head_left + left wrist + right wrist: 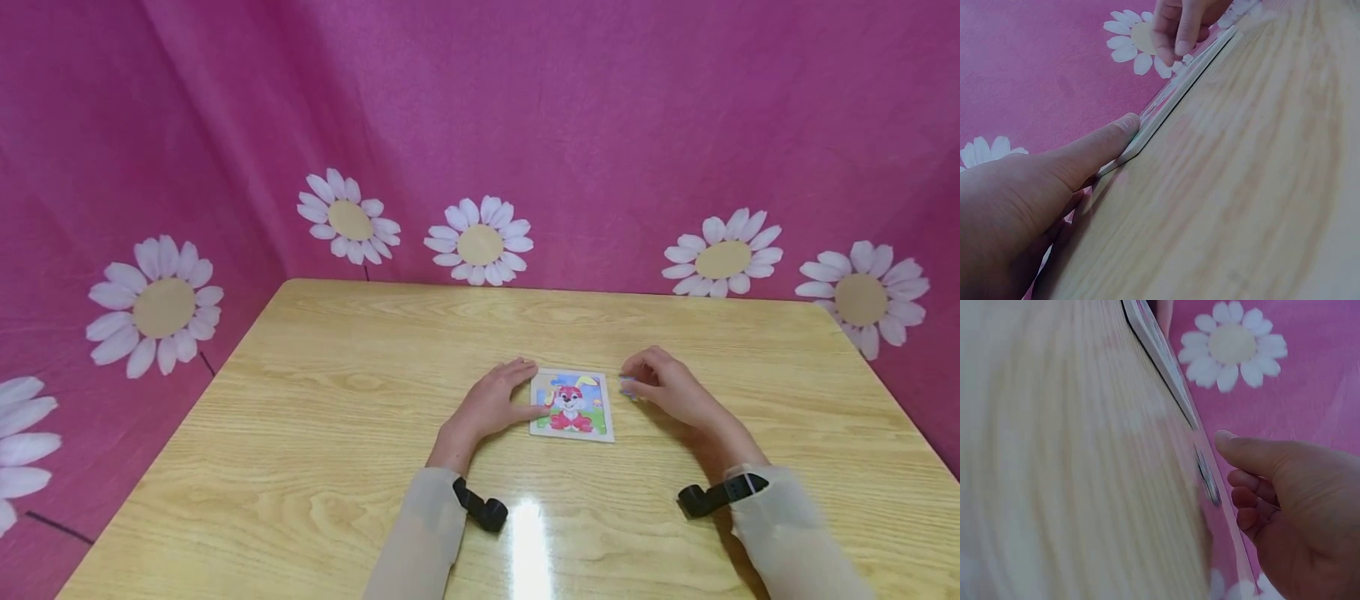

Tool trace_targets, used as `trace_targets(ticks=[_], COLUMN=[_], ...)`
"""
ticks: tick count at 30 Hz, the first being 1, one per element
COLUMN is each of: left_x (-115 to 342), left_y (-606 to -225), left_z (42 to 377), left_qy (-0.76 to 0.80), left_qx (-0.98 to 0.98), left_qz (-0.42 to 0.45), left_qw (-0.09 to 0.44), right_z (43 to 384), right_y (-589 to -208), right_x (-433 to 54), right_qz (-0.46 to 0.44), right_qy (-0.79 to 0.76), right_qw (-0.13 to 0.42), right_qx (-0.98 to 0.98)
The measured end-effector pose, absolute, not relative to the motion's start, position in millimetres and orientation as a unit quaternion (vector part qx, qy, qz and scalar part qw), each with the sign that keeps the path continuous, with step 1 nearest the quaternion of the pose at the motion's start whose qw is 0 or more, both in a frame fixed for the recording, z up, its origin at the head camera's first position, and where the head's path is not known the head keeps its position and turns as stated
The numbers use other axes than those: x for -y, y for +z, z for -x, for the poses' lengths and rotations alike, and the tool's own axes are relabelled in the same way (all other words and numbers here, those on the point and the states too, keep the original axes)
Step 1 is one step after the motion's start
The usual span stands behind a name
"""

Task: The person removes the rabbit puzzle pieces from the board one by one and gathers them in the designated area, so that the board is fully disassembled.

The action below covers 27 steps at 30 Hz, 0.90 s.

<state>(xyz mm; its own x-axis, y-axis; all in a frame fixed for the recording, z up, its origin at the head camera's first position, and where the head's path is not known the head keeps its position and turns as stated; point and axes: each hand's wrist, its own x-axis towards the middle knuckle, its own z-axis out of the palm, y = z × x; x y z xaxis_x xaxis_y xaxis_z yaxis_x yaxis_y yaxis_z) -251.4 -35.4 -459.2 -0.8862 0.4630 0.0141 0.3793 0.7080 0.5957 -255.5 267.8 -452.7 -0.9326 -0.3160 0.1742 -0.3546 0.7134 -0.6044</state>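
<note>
A square picture puzzle (572, 421) of a red and white rabbit lies on the table in the head view. Its upper left corner shows a bare tan patch. My left hand (495, 400) rests at its left side, the straight thumb (1124, 125) over the edge onto the picture and the fingers beside the far left corner. To the right of the puzzle, my right hand (667, 390) hovers with loosely curled fingers and nothing visible in its grasp. Close by the right thumb, a small flat puzzle piece (1208, 480) lies on the table, partly hidden by that hand in the head view.
The light wooden table (337, 433) has rounded far corners. A pink cloth (570, 125) with white daisies hangs behind it and along the left. Black wrist cameras (487, 512) sit at both sleeve cuffs, low over the tabletop.
</note>
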Motion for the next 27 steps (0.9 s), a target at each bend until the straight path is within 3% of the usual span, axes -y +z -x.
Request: trace_targets(ticks=[14,27], left_x=[36,35], left_y=[-461,-460], left_z=[253,253], left_qy=[0.311,0.298], left_qx=[-0.922,-0.927], left_qz=[-0.219,-0.218], left_qw=[0.075,0.071], right_z=[263,267], right_y=[-447,-445], right_x=[-214,-204], right_qz=[-0.233,-0.249], right_qy=[0.336,0.322], right_qw=[-0.007,-0.059], right_qx=[0.913,0.911])
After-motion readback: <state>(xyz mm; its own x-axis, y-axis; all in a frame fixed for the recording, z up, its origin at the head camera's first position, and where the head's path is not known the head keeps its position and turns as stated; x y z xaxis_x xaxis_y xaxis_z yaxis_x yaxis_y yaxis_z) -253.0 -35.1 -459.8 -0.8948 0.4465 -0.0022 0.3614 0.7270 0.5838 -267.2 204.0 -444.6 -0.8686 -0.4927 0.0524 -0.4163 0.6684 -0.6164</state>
